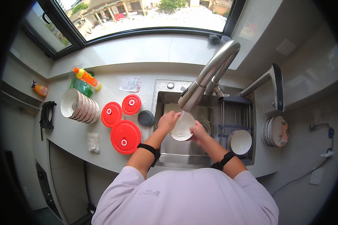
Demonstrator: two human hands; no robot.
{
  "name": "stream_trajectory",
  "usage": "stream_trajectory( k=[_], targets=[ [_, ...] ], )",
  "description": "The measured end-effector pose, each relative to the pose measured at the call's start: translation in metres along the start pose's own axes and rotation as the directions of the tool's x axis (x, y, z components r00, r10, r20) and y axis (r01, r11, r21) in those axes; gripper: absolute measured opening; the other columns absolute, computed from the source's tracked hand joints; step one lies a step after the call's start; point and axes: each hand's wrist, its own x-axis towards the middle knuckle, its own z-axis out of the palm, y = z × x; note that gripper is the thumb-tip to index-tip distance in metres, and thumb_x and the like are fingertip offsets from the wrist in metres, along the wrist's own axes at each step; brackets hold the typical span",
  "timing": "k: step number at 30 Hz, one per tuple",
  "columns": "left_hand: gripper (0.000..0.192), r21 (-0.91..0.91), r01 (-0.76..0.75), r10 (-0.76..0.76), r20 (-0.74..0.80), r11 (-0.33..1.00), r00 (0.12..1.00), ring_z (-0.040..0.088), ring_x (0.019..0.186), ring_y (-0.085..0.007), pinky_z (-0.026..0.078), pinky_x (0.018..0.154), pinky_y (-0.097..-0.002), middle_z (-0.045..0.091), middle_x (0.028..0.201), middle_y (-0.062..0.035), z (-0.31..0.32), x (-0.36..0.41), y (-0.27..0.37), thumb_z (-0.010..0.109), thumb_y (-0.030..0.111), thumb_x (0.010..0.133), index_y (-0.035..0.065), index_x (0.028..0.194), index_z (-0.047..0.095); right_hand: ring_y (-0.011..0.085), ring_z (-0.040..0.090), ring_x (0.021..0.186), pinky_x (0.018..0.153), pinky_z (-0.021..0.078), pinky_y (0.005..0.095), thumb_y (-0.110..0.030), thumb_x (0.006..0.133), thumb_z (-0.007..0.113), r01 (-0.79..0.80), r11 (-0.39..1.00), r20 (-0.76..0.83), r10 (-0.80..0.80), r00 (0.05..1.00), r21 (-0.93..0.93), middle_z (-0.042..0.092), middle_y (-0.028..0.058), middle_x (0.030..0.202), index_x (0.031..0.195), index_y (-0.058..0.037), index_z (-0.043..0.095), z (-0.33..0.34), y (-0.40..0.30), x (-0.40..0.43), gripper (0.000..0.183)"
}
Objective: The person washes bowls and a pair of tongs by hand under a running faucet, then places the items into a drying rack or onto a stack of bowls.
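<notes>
A white bowl (182,128) is held tilted over the stainless steel sink (183,157), under the pull-down faucet's spray head (189,98). Water runs from the faucet into it. My left hand (168,121) is at the bowl's upper left rim, thumb and fingers near the stream; whether it grips the rim is hard to tell. My right hand (198,131) grips the bowl's right edge. To the right, a small stack of bowls (241,142) rests in the drying rack (224,121) inside the sink.
Stacked bowls (80,107) lean on the counter at left, beside a dish soap bottle (87,78). Red-lidded containers (126,137) and a dark round lid (146,118) stand left of the sink. Upright plates (276,131) stand right of it, below a grey-and-black fixture (276,87).
</notes>
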Motion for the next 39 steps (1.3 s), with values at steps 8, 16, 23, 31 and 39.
stream_trajectory(
  k=[8,16,23,31,39],
  targets=[
    [0.031,-0.890,0.455,-0.335,0.420,0.030,0.844,0.061,0.091,-0.0229,0.050,0.075,-0.0377,0.061,0.103,-0.0098,0.064,-0.043,-0.007,0.053,0.021,0.087,0.0055,0.114,0.054,0.0245,0.060,0.089,0.071,0.0542,0.0344,0.011,0.060,0.043,0.277,0.884,-0.126,-0.248,0.961,0.377,0.054,0.0070,0.108,0.127,-0.0124,0.045,0.004,0.026,0.013,0.070],
    [0.070,-0.905,0.057,-0.154,-0.009,0.422,0.988,0.045,0.118,-0.0259,0.036,0.100,-0.0344,0.045,0.126,-0.0134,0.056,-0.055,-0.012,0.047,-0.006,0.071,0.0082,0.137,0.029,0.0220,0.062,0.093,0.079,0.0520,0.0356,-0.003,0.077,0.065,-0.118,0.991,0.023,0.119,0.993,-0.066,0.062,0.0048,0.102,0.116,-0.0067,0.055,-0.014,0.039,0.037,0.040],
    [0.071,-0.771,0.299,-0.172,0.245,0.562,0.954,0.051,0.102,-0.0218,0.047,0.082,-0.0354,0.049,0.115,-0.0113,0.047,-0.049,-0.012,0.043,-0.007,0.064,0.0092,0.132,0.035,0.0238,0.064,0.083,0.064,0.0517,0.0346,-0.016,0.074,0.070,0.015,0.358,-0.143,-0.412,0.900,-0.934,0.066,0.0096,0.098,0.113,-0.0124,0.059,-0.017,-0.008,0.059,0.041],
    [0.056,-0.691,0.423,-0.005,0.519,0.587,0.855,0.055,0.070,-0.0141,0.045,0.057,-0.0274,0.060,0.092,-0.0013,0.011,-0.032,-0.014,0.039,-0.007,0.066,0.0130,0.116,0.056,0.0362,0.060,0.077,0.067,0.0476,0.0445,-0.035,0.075,0.065,0.625,-0.155,0.641,-0.279,0.715,-0.765,0.063,0.0160,0.079,0.083,-0.0084,0.057,0.020,-0.044,0.043,0.029],
    [0.034,-0.065,0.027,-0.019,0.125,0.998,0.992,0.059,0.094,-0.0325,0.047,0.079,-0.0395,0.062,0.106,-0.0168,0.015,-0.017,-0.023,0.057,0.021,0.083,0.0034,0.112,0.058,0.0378,0.059,0.088,0.075,0.0471,0.0449,-0.030,0.083,0.057,0.372,0.313,0.202,-0.463,0.863,-0.874,0.064,0.0184,0.092,0.096,-0.0095,0.065,-0.007,-0.012,0.045,0.026]
  ],
)
